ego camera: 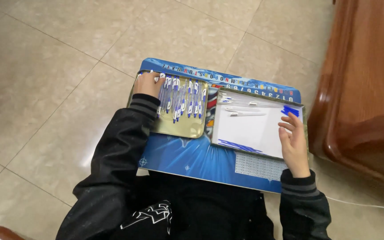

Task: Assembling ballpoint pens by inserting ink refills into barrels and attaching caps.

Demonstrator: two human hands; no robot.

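I see the left hand (149, 83) clamped on pens (182, 98) in the gold tin (187, 129), to sort them; right hand (293, 141), fingers apart, steadies the white box (254, 131) beside the tin.

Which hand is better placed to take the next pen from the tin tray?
Left. The left hand already rests on the pens in the tin tray; the right hand is at the white box.
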